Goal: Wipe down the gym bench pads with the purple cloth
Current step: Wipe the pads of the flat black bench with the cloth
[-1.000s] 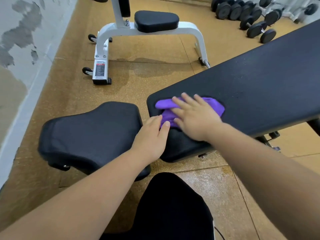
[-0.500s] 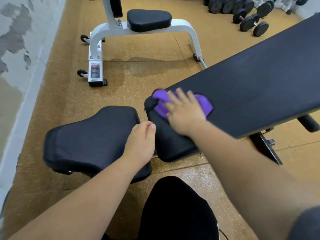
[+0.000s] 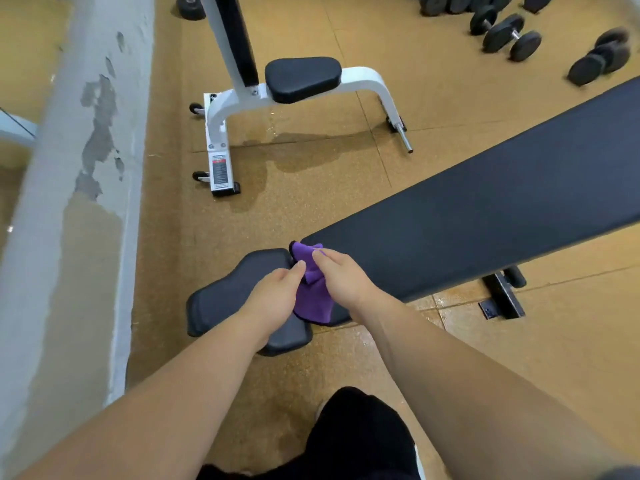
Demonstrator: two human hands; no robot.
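Both hands meet at centre frame, right over the gap btwn the two black pads. The purple cloth (image 3: pixel 313 299) hangs bunched there, draped over the near end of the long back pad (image 3: pixel 485 233), w/ its top corner poking up at the pad's edge and its lower part drooping toward the floor. Right hand (image 3: pixel 341 280) is closed on the cloth's upper part, fingers curled over it. Left hand (image 3: pixel 275 299) is alongside, touching the cloth's left side, thumb and fingertips pinched at the fold; whether it truly grips or just rests against the fabric is hard to tell from this angle. The small seat pad (image 3: pixel 228 299) lies lower left of the cloth, partly under the left wrist. Back pad runs up toward the right edge of the frame. A white-framed bench (image 3: pixel 301 81) stands at upper centre, dumbbells (image 3: pixel 509 34) upper right, peeling wall (image 3: pixel 69 202) along the left side. Floor is tan, speckled.
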